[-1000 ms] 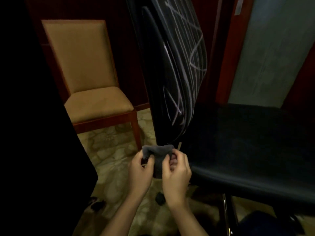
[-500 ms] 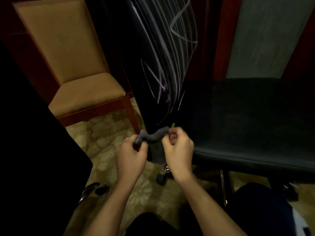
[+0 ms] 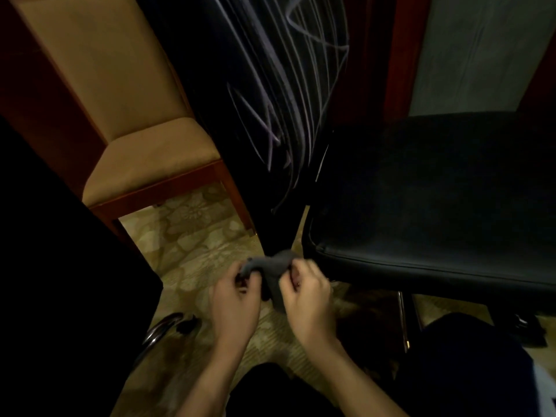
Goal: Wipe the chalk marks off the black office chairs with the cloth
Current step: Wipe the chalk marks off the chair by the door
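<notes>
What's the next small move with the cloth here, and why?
Probably raise the cloth to the lowest chalk marks on the chair back. Both hands, left hand and right hand, pinch the cloth bunched below the back's bottom edge, off the marks, and the lines look unwiped.

Single head-worn view, looking forward and down.
Wide-angle, close above both hands (image 3: 270, 296), facing the black office chair (image 3: 436, 200) and patterned floor (image 3: 192, 236).

Both hands, left hand (image 3: 236, 299) and right hand (image 3: 307, 296), have lowered the bunched cloth (image 3: 272, 272) below the chalk-marked backrest (image 3: 270, 115).
</notes>
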Demonstrator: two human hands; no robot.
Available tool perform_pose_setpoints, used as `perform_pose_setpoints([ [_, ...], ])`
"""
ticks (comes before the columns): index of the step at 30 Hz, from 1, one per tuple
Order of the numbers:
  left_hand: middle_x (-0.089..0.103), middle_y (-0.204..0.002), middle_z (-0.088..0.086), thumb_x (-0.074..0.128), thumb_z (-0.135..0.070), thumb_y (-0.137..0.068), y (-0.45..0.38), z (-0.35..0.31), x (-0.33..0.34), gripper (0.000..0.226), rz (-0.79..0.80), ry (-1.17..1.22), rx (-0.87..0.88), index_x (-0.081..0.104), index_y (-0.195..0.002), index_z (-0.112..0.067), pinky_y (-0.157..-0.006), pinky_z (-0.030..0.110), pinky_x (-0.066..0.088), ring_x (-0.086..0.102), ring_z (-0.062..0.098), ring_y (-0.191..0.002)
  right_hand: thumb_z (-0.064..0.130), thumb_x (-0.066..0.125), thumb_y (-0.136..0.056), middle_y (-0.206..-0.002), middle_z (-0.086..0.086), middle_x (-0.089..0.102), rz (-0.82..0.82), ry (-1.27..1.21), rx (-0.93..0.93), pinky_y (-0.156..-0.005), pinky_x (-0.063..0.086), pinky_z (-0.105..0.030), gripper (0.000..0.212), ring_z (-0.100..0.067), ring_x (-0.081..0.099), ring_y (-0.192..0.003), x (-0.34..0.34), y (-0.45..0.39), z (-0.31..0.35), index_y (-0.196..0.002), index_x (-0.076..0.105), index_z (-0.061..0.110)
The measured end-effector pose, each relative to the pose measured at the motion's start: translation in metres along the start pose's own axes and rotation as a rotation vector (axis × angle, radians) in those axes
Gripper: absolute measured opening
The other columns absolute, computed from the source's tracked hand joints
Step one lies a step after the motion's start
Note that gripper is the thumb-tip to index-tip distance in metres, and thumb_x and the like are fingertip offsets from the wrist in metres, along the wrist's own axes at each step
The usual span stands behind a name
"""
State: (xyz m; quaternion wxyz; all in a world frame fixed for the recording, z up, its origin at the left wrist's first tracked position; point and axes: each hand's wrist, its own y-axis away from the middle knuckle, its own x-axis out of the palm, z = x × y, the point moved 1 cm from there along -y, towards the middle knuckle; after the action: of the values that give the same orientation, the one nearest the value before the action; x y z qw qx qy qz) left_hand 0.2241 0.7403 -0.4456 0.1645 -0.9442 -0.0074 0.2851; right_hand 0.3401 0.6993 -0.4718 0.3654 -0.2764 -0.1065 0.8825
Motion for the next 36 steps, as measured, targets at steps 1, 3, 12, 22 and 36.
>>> perform_pose_setpoints([
  [1,0.065,-0.072,-0.006,0.062,-0.029,-0.089,-0.003,-0.004,-0.001,0.007,-0.059,0.067,0.008,0.063,-0.083,-0.028,-0.065,0.047,0.053,0.064,0.015,-0.069,0.013,0.066,-0.087,-0.084,-0.003,0.061,-0.126,-0.071,-0.05,-0.065,0.051,-0.028,0.009,-0.015,0.061,-0.071,-0.001,-0.007,0.012,-0.095,0.068,0.008],
  [3,0.065,-0.074,-0.006,0.059,-0.034,-0.09,-0.011,-0.016,-0.004,0.01,-0.146,0.145,0.067,0.062,-0.083,-0.027,-0.064,0.048,0.053,0.064,0.016,-0.07,0.015,0.062,-0.088,-0.085,-0.004,0.062,-0.265,-0.142,-0.14,-0.064,0.047,-0.023,0.015,-0.013,0.06,-0.069,-0.006,-0.026,0.035,-0.098,0.07,0.006],
  [12,0.056,-0.072,0.001,0.063,-0.024,-0.088,-0.011,-0.002,0.001,0.017,-0.028,-0.091,-0.007,0.058,-0.073,-0.019,-0.064,0.042,0.045,0.054,0.012,-0.068,0.009,0.068,-0.085,-0.086,-0.01,0.063,-0.018,0.059,-0.002,-0.065,0.044,-0.034,0.006,-0.03,0.063,-0.074,0.008,-0.022,0.01,-0.087,0.066,0.004],
  [22,0.051,-0.069,0.002,0.056,-0.036,-0.085,-0.016,-0.042,-0.004,0.026,-0.145,-0.002,0.12,0.055,-0.072,-0.013,-0.058,0.045,0.041,0.052,0.02,-0.065,0.011,0.065,-0.087,-0.082,-0.004,0.059,-0.059,-0.066,-0.052,-0.069,0.047,-0.032,0.01,-0.02,0.059,-0.073,-0.024,-0.065,0.04,-0.095,0.067,0.006],
  [36,0.076,-0.082,0.006,0.053,-0.017,-0.1,0.01,-0.028,-0.018,0.02,0.22,0.854,-0.484,0.068,-0.101,-0.005,-0.06,0.021,0.054,0.071,0.014,-0.07,0.009,0.051,-0.099,-0.092,-0.003,0.065,0.573,-0.747,0.448,-0.075,0.052,-0.029,0.015,-0.016,0.063,-0.089,-0.077,-0.04,0.043,-0.096,0.064,0.014],
])
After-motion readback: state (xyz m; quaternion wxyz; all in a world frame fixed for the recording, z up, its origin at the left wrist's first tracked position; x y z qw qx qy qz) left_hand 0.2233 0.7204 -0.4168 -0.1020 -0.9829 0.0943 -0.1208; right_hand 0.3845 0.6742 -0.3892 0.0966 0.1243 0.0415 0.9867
